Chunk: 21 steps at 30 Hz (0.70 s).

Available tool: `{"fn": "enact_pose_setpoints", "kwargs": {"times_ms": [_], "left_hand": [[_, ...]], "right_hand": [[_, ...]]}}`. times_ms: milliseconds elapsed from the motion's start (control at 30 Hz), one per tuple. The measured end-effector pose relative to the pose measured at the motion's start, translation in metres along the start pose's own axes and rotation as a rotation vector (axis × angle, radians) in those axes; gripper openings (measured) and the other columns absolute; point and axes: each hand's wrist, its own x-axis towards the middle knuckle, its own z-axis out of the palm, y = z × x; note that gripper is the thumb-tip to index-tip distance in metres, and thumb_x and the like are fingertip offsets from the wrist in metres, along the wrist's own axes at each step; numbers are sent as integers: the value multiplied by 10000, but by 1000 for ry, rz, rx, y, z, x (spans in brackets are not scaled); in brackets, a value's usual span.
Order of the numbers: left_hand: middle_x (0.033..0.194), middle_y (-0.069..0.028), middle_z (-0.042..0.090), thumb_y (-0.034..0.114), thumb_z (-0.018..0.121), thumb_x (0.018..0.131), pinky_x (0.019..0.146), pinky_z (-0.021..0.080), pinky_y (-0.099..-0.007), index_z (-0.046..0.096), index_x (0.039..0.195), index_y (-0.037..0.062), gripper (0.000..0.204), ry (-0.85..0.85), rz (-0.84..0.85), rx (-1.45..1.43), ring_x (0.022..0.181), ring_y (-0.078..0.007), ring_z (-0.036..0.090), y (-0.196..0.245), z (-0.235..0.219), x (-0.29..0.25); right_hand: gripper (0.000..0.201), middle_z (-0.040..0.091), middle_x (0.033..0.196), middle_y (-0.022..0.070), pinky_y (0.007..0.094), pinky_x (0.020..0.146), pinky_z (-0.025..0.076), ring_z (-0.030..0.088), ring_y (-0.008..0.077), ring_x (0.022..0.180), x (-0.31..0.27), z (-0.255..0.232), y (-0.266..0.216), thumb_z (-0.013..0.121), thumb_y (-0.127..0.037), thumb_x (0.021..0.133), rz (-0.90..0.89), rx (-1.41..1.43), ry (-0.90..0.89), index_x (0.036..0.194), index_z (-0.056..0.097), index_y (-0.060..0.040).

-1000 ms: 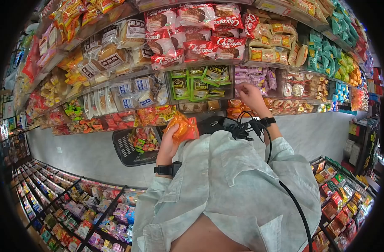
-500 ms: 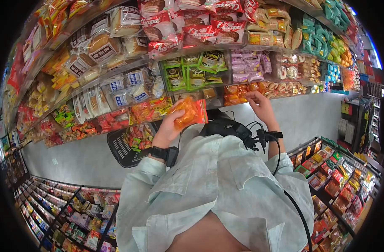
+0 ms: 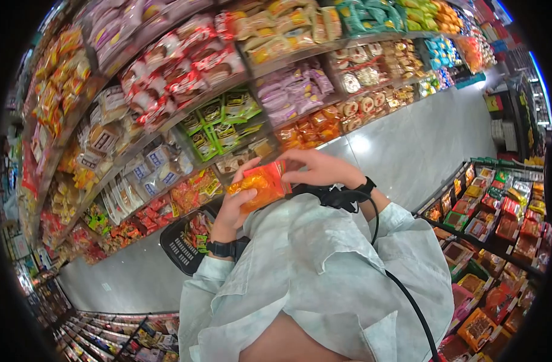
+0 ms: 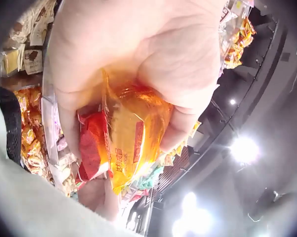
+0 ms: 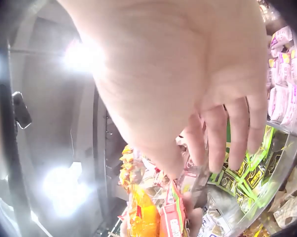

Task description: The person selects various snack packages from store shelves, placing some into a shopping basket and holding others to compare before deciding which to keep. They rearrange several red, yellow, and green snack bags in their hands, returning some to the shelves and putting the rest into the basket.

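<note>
- At far left, the black basket (image 3: 182, 248) sits low beside the shelf front, partly filled with wrapped goods; a packet let go short of its rim could land on the floor.
- Next, the left hand (image 3: 229, 211) grasps the orange packet (image 3: 265, 187), thumb on one face and fingers on the other. Slick film could slide if that grip loosens, and too hard a squeeze might crush the contents.
- The packet is in front of the person's shirt (image 3: 294, 235), between the two hands; were it to slip, it would probably drop to the floor.
- At its right end, the right hand (image 3: 318, 169) is unclenched, fingers extended; whether the fingertips touch the wrapper I cannot tell. A sharp tug there might tear the film.
- Farther right, a black cable (image 3: 417, 308) runs down the shirt and could snag on a wide arm movement.
- The packet itself looks glossy, amber-orange and see-through, bulging and creased, with a flat red end and small red print.
</note>
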Motion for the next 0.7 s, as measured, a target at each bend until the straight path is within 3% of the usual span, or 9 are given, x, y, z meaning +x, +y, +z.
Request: {"fn": "enact_pose_setpoints", "kwargs": {"times_ms": [133,167,267,367,500,700], "left_hand": [[1412,-114,488,130,664,861,1118,410,-384,327,1517,52,742,-21,-68,58,1314,-235,502,-31,40,12],[1399,-99,502,137,664,883,1109,413,-369,355,1502,59,697,-11,-76,81,1305,-220,505,-41,42,15],[1418,-119,502,134,644,879,1113,427,-392,336,1497,39,697,35,-124,121,1314,-239,514,-55,64,17],[1387,-85,522,118,636,913,1102,418,-363,391,1471,61,611,66,-161,134,1295,-204,512,-66,76,14],[1365,-70,544,104,625,932,1083,425,-340,425,1449,64,556,120,-194,114,1268,-179,527,-73,79,4],[1359,-77,551,105,625,937,1071,438,-335,454,1427,51,522,92,-138,147,1252,-177,542,-76,56,-6]], "right_hand": [[454,705,1017,102,305,795,545,689,155,872,-40,-10,10,674,-230,945,156,113,-72,1319,538,-12],[420,701,999,94,299,765,548,677,141,830,-48,-10,24,663,-164,942,147,119,-46,1309,534,-7],[395,704,980,82,289,762,546,668,124,845,-65,-8,52,654,-101,936,179,286,-3,1298,533,-1],[365,693,996,69,287,768,546,661,121,859,-75,-6,61,629,-53,938,159,314,-9,1288,537,0],[354,724,906,99,293,732,539,681,130,808,-80,10,78,669,-131,923,112,330,48,1241,576,-6],[315,708,958,68,280,765,530,659,113,846,-77,21,58,645,-87,942,189,368,52,1238,579,-4]]}}
